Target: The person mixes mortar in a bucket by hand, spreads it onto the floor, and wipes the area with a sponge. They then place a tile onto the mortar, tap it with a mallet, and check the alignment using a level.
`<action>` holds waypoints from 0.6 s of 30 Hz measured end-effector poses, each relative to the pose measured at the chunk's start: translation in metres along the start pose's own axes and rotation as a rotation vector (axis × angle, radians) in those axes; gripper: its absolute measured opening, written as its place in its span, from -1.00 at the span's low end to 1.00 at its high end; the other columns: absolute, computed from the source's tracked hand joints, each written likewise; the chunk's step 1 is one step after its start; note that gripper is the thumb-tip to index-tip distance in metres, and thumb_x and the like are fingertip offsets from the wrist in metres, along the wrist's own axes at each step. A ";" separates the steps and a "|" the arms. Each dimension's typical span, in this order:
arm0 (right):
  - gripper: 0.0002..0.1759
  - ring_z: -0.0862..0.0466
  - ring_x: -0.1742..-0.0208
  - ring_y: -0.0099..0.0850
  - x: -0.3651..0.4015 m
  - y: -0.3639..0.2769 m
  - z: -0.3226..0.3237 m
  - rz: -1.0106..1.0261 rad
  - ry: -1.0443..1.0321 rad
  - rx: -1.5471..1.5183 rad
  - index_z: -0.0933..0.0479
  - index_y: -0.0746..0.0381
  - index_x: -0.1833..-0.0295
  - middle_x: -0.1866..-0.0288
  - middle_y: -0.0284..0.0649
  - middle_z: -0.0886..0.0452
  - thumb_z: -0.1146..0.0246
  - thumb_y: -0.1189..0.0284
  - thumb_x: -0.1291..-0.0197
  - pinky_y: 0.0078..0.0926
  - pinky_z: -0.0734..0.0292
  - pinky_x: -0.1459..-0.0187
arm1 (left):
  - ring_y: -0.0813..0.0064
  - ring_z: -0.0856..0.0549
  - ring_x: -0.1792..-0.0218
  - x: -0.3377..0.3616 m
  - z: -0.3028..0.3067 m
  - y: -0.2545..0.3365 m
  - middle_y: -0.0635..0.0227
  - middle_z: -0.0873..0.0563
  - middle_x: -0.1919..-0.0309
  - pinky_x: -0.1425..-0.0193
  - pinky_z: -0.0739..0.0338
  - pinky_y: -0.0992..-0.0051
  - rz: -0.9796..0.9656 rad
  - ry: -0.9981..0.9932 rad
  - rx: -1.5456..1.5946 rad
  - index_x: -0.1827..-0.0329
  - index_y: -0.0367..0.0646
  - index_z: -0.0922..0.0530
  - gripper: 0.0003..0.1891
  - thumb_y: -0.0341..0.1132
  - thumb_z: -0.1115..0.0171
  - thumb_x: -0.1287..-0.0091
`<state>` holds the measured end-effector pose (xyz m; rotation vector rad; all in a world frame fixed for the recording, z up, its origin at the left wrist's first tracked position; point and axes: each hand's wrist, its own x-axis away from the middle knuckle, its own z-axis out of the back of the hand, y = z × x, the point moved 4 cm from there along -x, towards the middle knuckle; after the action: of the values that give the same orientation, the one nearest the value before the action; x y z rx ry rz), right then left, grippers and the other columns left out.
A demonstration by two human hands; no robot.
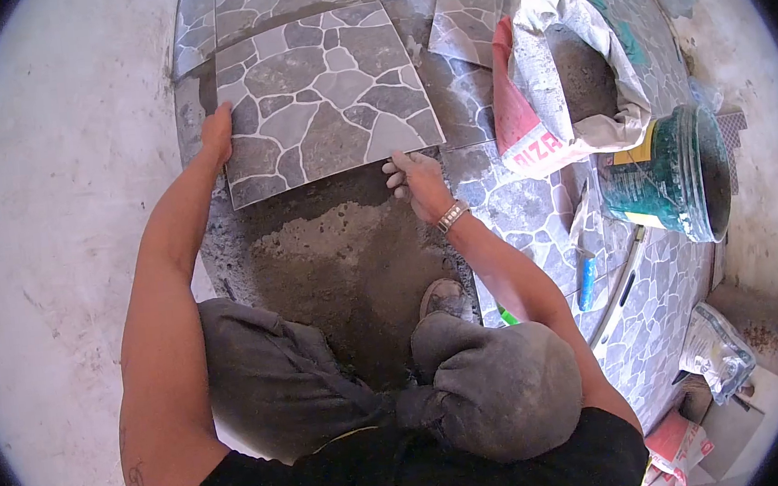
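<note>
Your left hand is clasped on the left edge of the stone-pattern tile. Your right hand has its fingers curled on the tile's near right corner. The tile sits at the far edge of the grey mortar bed, close against the laid tiles beyond it. Whether its near edge is lifted cannot be told. On the tiled floor to the right stand an open cement bag and a green bucket, with a blue-handled trowel nearer you.

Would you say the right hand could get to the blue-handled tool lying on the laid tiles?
Probably yes: the right hand only rests at the corner of the grey stone-pattern square tile, and the blue-handled tool lies uncovered nearby on its own side, with nothing between them.
</note>
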<state>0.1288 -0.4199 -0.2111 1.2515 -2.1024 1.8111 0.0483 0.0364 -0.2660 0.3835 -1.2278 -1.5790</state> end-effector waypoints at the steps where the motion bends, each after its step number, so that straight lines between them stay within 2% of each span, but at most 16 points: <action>1: -0.70 -0.62 0.41 -0.55 0.001 -0.001 0.000 -0.005 0.007 0.001 -0.56 0.26 0.15 0.23 -0.24 -0.69 -0.22 0.21 -0.41 -0.56 -0.47 0.45 | 0.00 -0.58 -0.23 0.009 0.000 0.006 -0.27 -0.60 -0.17 -0.25 -0.39 0.23 0.009 0.001 -0.016 -0.12 -0.66 -0.53 -0.21 0.11 -0.20 -0.22; 4: -0.70 -0.63 0.41 -0.55 -0.001 0.000 -0.001 -0.010 0.018 0.014 -0.56 0.26 0.15 0.22 -0.24 -0.69 -0.23 0.21 -0.40 -0.56 -0.47 0.45 | -0.03 -0.58 -0.24 0.035 0.003 0.026 -0.28 -0.59 -0.18 -0.26 -0.38 0.23 0.030 -0.002 -0.021 -0.12 -0.65 -0.53 -0.21 0.11 -0.17 -0.23; 6: -0.70 -0.63 0.40 -0.55 -0.002 0.001 0.000 -0.014 0.020 0.011 -0.56 0.26 0.14 0.22 -0.24 -0.69 -0.23 0.21 -0.40 -0.56 -0.47 0.45 | -0.06 -0.58 -0.24 0.021 -0.003 0.014 -0.29 -0.59 -0.18 -0.26 -0.39 0.22 0.039 -0.025 0.032 -0.11 -0.65 -0.53 -0.21 0.11 -0.16 -0.23; 9: -0.71 -0.63 0.40 -0.55 -0.001 0.001 0.002 -0.017 0.028 -0.006 -0.55 0.26 0.13 0.22 -0.24 -0.69 -0.24 0.21 -0.39 -0.57 -0.47 0.45 | -0.11 -0.58 -0.24 -0.007 -0.003 -0.007 -0.31 -0.59 -0.17 -0.26 -0.40 0.18 -0.005 -0.039 -0.067 -0.10 -0.62 -0.54 -0.22 0.12 -0.12 -0.24; 12: -0.72 -0.62 0.41 -0.55 0.000 -0.005 -0.006 -0.030 0.008 0.003 -0.55 0.25 0.12 0.23 -0.25 -0.69 -0.25 0.22 -0.39 -0.58 -0.47 0.46 | -0.16 -0.56 -0.25 -0.032 -0.010 -0.024 -0.35 -0.59 -0.15 -0.27 -0.40 0.15 0.040 -0.006 -0.132 -0.08 -0.58 -0.57 -0.24 0.13 -0.08 -0.24; 14: -0.72 -0.62 0.41 -0.55 0.002 -0.006 -0.006 -0.046 0.009 0.015 -0.55 0.24 0.11 0.24 -0.26 -0.68 -0.25 0.22 -0.38 -0.59 -0.47 0.46 | -0.19 -0.56 -0.25 0.024 0.001 0.024 -0.36 -0.59 -0.13 -0.28 -0.40 0.12 -0.016 0.068 -0.334 -0.08 -0.54 -0.59 -0.25 0.13 -0.06 -0.23; 18: -0.76 -0.62 0.39 -0.55 0.007 -0.010 -0.011 -0.072 0.044 -0.032 -0.54 0.22 0.09 0.24 -0.28 -0.68 -0.23 0.25 -0.39 -0.59 -0.48 0.44 | -0.18 -0.61 -0.18 0.020 0.001 0.018 -0.33 -0.64 -0.06 -0.23 -0.45 0.14 0.005 0.056 -0.233 -0.03 -0.54 -0.61 -0.30 0.08 -0.13 -0.18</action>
<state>0.1263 -0.4133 -0.1962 1.2512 -2.0281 1.7515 0.0492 0.0214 -0.2437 0.2725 -0.9876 -1.6747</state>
